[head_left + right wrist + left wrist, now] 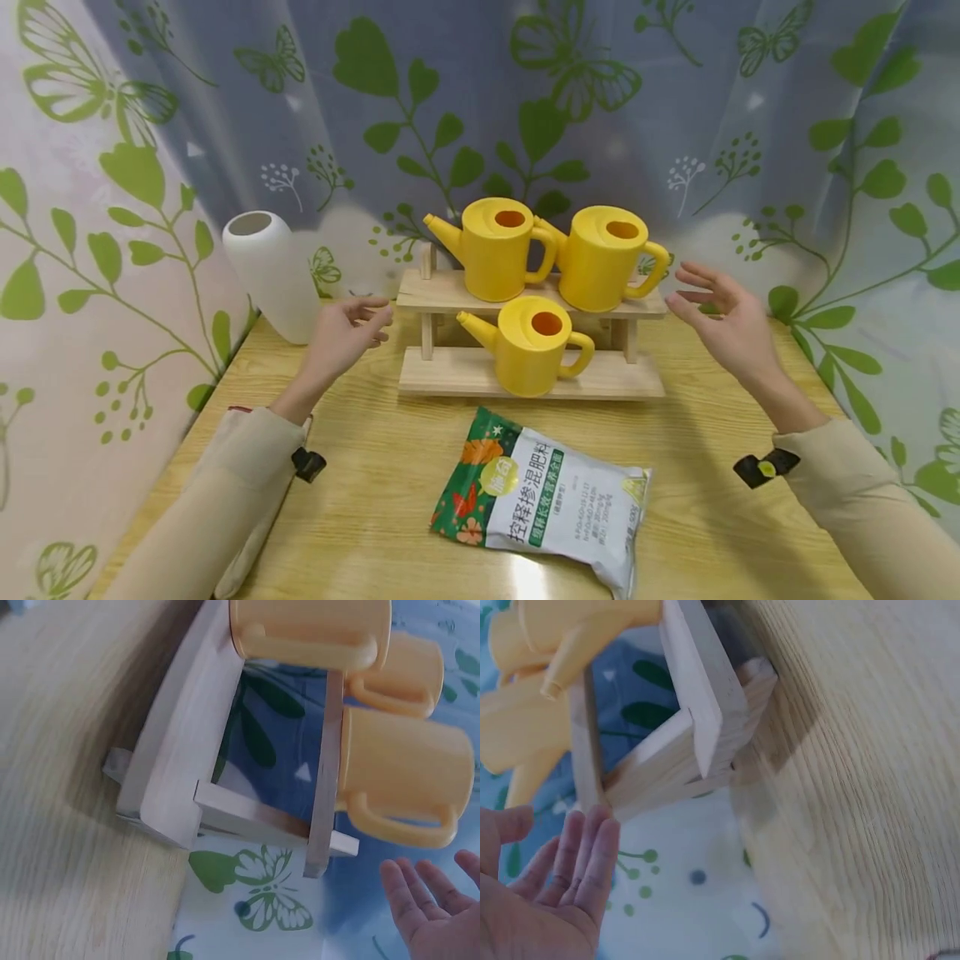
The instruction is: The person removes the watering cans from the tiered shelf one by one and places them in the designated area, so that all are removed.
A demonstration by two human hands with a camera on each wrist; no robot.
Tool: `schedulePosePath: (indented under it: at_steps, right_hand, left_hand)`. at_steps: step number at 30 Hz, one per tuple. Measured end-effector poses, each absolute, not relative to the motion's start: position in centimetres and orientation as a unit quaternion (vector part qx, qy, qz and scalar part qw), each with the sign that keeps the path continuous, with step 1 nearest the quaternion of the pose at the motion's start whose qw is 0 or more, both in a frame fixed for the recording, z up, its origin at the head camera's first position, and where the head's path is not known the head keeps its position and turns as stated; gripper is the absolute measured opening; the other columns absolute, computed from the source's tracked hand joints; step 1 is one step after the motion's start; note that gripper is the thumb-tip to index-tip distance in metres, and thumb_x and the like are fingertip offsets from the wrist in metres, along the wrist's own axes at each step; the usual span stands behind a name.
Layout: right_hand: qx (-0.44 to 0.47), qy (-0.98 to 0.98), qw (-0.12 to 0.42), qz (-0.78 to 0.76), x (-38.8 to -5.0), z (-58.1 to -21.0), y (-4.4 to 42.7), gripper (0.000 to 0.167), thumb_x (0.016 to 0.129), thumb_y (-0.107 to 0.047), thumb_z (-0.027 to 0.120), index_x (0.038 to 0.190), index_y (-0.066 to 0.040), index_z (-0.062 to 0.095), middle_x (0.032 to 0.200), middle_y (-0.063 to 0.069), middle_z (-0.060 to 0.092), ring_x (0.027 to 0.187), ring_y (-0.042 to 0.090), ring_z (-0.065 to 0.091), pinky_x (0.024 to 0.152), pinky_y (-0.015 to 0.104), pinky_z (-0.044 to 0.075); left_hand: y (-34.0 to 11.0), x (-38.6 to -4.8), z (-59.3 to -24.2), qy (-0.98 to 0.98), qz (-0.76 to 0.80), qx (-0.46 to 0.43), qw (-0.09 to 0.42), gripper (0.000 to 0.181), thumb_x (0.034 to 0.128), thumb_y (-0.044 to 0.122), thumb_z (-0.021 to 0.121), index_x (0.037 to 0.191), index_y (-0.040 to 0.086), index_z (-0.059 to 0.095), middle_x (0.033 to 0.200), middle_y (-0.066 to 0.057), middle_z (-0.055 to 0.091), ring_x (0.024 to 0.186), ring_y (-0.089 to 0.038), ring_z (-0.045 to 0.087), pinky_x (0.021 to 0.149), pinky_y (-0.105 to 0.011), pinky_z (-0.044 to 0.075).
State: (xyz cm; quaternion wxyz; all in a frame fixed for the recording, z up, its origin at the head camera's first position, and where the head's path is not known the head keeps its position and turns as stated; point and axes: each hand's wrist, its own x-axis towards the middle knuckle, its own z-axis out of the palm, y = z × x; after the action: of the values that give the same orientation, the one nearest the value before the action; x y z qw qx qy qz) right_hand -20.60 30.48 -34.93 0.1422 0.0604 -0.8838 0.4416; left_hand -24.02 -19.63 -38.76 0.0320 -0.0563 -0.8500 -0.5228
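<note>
left hand (347,330), right hand (726,321) — flanking wooden shelf (450,371)

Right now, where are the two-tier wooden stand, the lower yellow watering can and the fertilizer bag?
Two-tier wooden stand (448,367): head view, lower tier's bare left part.
Lower yellow watering can (528,358): head view, front of its body.
Fertilizer bag (543,500): head view, printed front.

noted: left sleeve (217,500), long, plain beige cloth, softly creased, somewhat loose in fit. logged at the inner edge of its cuff (283,429): small left black fitting (308,464), angular, irregular outline. noted: right sleeve (843,487), same beige, same plain cut, faint folds. logged there: right black fitting (750,472), bearing a round yellow-green spot (767,468). beyond both sleeves: bare left hand (348,333), bare right hand (727,321), slim fingers (601,866).
</note>
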Motion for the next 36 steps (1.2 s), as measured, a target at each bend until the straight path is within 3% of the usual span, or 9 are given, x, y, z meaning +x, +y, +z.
schedulePosePath:
  at_steps: [5, 11, 18, 21, 26, 28, 36]
  right_hand:
    - [0.062, -0.871, 0.129, 0.47, -23.0, -35.2, 30.5, 0.062, 0.105, -0.037, 0.068, 0.16, -0.016, 0.047, 0.156, 0.02, 0.055, 0.108, -0.013, 0.056, 0.082, 0.006, 0.052]
    - [0.056, -0.848, 0.108, 0.515, -25.1, -35.6, 30.0, 0.065, 0.105, -0.038, 0.066, 0.161, -0.013, 0.044, 0.153, 0.022, 0.053, 0.106, -0.007, 0.059, 0.082, 0.008, 0.058]
    - [0.04, -0.828, 0.113, 0.547, -26.4, -35.7, 29.7, 0.059, 0.104, -0.037, 0.068, 0.152, -0.007, 0.054, 0.121, -0.017, 0.063, 0.098, -0.008, 0.065, 0.081, 0.014, 0.062]
    - [0.05, -0.812, 0.117, 0.57, -26.7, -35.7, 29.5, 0.045, 0.105, -0.027, 0.068, 0.141, -0.001, 0.062, 0.106, -0.022, 0.066, 0.094, -0.004, 0.068, 0.08, 0.018, 0.064]
    - [0.059, -0.788, 0.101, 0.604, -26.5, -35.4, 29.7, 0.018, 0.104, -0.013, 0.068, 0.121, -0.012, 0.073, 0.098, -0.02, 0.068, 0.091, 0.001, 0.071, 0.077, 0.023, 0.066]
    - [0.062, -0.778, 0.094, 0.618, -26.3, -35.4, 29.9, 0.015, 0.103, -0.012, 0.069, 0.116, -0.016, 0.075, 0.098, -0.018, 0.069, 0.091, 0.002, 0.071, 0.076, 0.023, 0.066]
    - [0.089, -0.715, 0.092, 0.687, -25.1, -34.7, 30.7, 0.015, 0.098, -0.007, 0.074, 0.111, -0.015, 0.076, 0.099, -0.009, 0.075, 0.088, 0.005, 0.074, 0.072, 0.023, 0.066]
  left_hand:
    - [-19.2, -25.9, -38.9, -0.838, -0.545, -0.011, -0.017, 0.046, 0.1063, 0.031, 0.065, 0.141, 0.001, 0.065, 0.129, -0.031, 0.069, 0.074, -0.006, 0.074, 0.076, -0.025, 0.067]
    - [-18.4, -26.8, -39.4, -0.828, -0.561, 0.016, -0.013, 0.044, 0.1068, 0.029, 0.065, 0.139, -0.001, 0.065, 0.128, -0.032, 0.07, 0.069, -0.003, 0.072, 0.07, -0.02, 0.064]
    - [-17.7, -27.5, -40.0, -0.826, -0.563, 0.03, 0.008, 0.04, 0.1058, 0.028, 0.067, 0.134, -0.001, 0.068, 0.122, -0.031, 0.073, 0.064, -0.001, 0.07, 0.065, -0.018, 0.063]
    - [-17.8, -27.8, -40.0, -0.817, -0.575, 0.029, -0.002, 0.04, 0.1057, 0.027, 0.067, 0.135, -0.001, 0.067, 0.125, -0.032, 0.072, 0.064, -0.002, 0.071, 0.067, -0.02, 0.065]
    - [-18.2, -27.9, -39.6, -0.81, -0.584, 0.032, -0.034, 0.041, 0.1055, 0.028, 0.068, 0.137, 0.001, 0.066, 0.132, -0.031, 0.069, 0.068, -0.004, 0.072, 0.079, -0.035, 0.069]
    - [-18.3, -27.9, -39.5, -0.811, -0.582, 0.035, -0.046, 0.042, 0.1054, 0.03, 0.068, 0.137, 0.003, 0.066, 0.133, -0.03, 0.069, 0.07, -0.005, 0.073, 0.081, -0.038, 0.069]
    - [-18.4, -27.9, -39.2, -0.811, -0.581, 0.039, -0.059, 0.042, 0.1054, 0.029, 0.068, 0.138, 0.003, 0.066, 0.136, -0.03, 0.068, 0.071, -0.007, 0.074, 0.079, -0.036, 0.069]
